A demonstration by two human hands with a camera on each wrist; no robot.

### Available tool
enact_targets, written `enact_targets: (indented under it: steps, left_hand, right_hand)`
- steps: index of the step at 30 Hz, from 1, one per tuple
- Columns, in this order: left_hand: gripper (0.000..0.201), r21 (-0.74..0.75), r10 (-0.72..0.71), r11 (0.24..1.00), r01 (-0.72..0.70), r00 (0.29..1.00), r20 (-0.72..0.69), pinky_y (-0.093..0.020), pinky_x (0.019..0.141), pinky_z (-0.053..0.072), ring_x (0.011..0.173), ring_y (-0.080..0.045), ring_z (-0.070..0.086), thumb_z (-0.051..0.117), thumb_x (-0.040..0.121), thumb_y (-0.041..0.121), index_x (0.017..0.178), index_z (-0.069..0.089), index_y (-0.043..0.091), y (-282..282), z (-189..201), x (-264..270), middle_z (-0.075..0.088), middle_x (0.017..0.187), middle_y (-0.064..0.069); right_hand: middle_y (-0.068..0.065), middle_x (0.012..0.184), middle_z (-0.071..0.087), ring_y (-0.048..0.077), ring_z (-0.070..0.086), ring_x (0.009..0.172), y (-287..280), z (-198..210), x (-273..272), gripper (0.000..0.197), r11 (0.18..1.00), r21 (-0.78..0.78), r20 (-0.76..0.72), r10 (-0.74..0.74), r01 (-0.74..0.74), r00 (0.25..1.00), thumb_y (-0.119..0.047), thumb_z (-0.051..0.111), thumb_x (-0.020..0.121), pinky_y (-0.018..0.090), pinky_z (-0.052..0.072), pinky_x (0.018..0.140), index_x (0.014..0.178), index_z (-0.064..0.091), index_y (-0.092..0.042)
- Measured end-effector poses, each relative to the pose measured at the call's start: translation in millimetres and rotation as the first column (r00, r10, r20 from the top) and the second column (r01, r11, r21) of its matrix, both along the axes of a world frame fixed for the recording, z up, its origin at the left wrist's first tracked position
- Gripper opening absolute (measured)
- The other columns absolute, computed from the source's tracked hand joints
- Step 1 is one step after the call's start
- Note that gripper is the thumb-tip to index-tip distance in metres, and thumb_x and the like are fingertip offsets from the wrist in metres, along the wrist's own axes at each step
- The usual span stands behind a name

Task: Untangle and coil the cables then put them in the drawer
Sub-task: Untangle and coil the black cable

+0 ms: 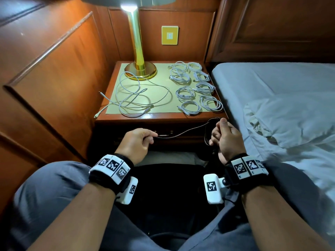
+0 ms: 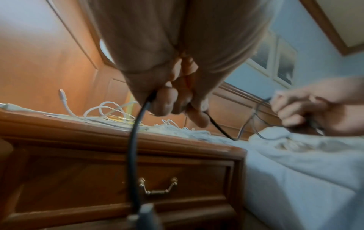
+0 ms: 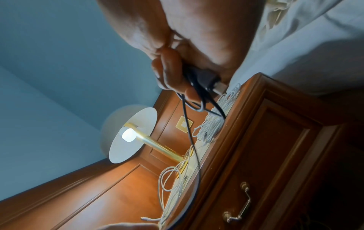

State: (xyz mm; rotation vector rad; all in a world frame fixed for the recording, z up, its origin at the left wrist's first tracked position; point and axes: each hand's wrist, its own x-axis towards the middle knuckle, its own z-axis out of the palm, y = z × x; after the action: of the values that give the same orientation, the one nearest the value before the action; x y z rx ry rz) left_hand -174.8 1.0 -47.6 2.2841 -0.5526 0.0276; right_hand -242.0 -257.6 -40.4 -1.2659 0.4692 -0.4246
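Two hands share one black cable [image 1: 183,132], strung left-right before the nightstand's front edge [image 1: 159,119]: my left hand [image 1: 136,142] pinches its free end, my right hand [image 1: 226,136] grips its gathered loops.

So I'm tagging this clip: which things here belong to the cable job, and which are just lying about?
Job: black cable held by left hand and right hand; loose white cable; coiled white cables; drawer.
Lying about: lamp; bed; wall switch.

A black cable [image 1: 183,132] sags in front of the closed drawer [image 2: 126,180]; white cables [image 1: 192,87] lie coiled on the nightstand, one white cable [image 1: 137,95] loose
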Motion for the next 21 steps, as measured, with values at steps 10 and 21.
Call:
enact_targets:
  steps: [10,21]
  left_hand:
    - [0.026,-0.185,-0.376,0.916,0.356,0.922,-0.091,-0.016,0.085,0.051,0.086,-0.006,0.071,0.061,0.095,-0.001,0.102,0.078,0.017,-30,2,-39,0.076,0.086,0.007]
    - [0.011,-0.338,-0.095,0.935,0.104,0.995,0.044,-0.017,0.079,0.051,0.078,-0.010,0.070,0.068,0.092,0.004,0.094,0.072,0.014,-25,5,-26,0.073,0.079,0.005]
  right_hand:
    - [0.001,0.062,0.061,0.013,0.056,0.053,20,-14,-9,0.022,0.854,-0.390,-0.120,0.323,-0.344,0.939,-0.016,0.049,0.104,0.023,0.045,0.057,0.086,0.058,-0.007]
    - [-0.003,0.047,0.024,0.008,0.021,0.034,52,0,-20,0.036,0.773,0.093,-0.223,0.630,-0.627,0.744,-0.029,0.039,0.106,0.021,0.028,0.039,0.081,0.053,-0.009]
